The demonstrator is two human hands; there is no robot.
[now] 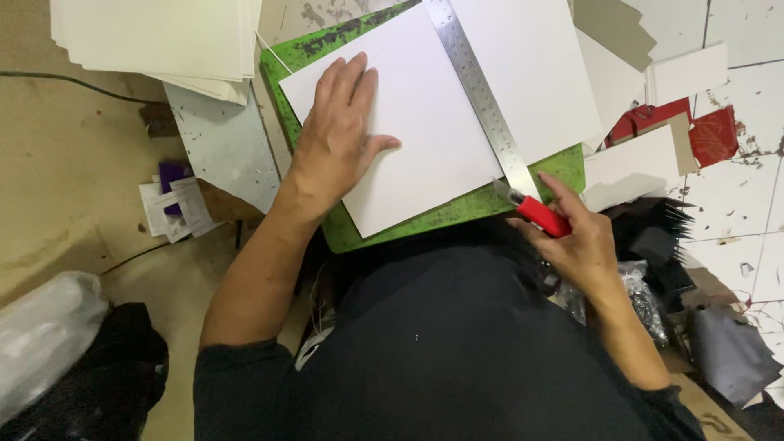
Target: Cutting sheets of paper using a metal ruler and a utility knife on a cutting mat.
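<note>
Card stack [155, 37], red scraps [712, 135], plastic bag [41, 339]

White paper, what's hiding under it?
A green cutting mat peeks out around the white paper. The left hand and a metal ruler lie on top. The mat's middle is covered.

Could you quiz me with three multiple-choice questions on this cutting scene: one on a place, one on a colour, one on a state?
1. Where does the metal ruler lie?
A. on the white sheet
B. on the floor
C. on the person's lap

2. What colour is the cutting mat?
A. blue
B. green
C. black

3. How is the left hand?
A. fisted
B. holding the ruler
C. flat, fingers spread

Answers:
1 A, it crosses the sheet diagonally.
2 B, green edges show round the sheet.
3 C, its palm presses the sheet, while the right hand grips the red knife.
</note>
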